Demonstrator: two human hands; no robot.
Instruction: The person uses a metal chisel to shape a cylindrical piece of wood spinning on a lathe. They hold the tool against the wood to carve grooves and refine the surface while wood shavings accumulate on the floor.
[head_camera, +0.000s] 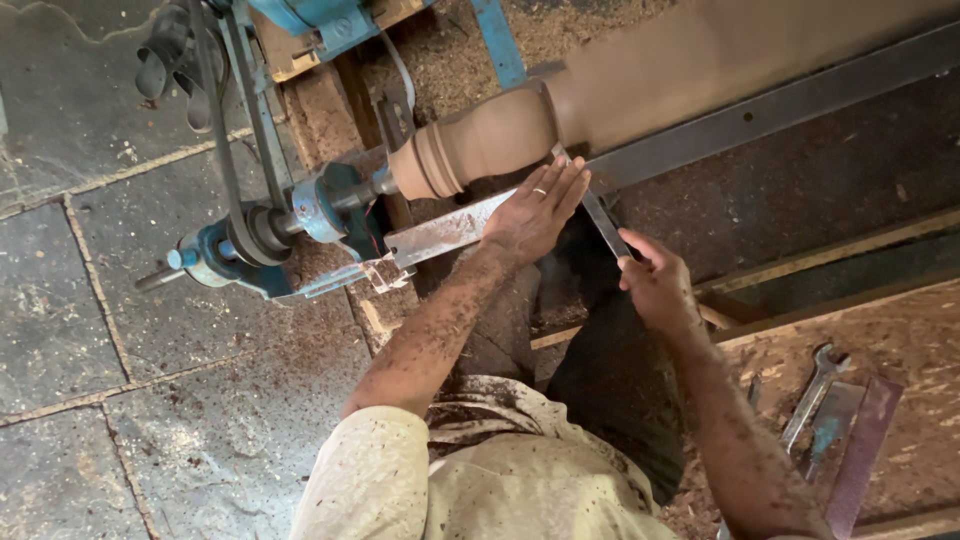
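A long turned wooden piece (520, 125) spins blurred on a lathe, running from the centre up to the right. My left hand (535, 212) lies flat, fingers together, on the metal tool rest (440, 235) and over the chisel blade (600, 222). My right hand (655, 280) is shut on the chisel's handle end, lower right of the left hand. The chisel tip meets the wood near its narrowed neck. Both forearms are flecked with sawdust.
A blue lathe headstock (330, 205) with pulley and belt (215, 120) stands at left over a stone floor. A long steel bar (780, 105) runs under the wood. A spanner (815, 390) and flat tools lie on a sawdust-covered board at lower right.
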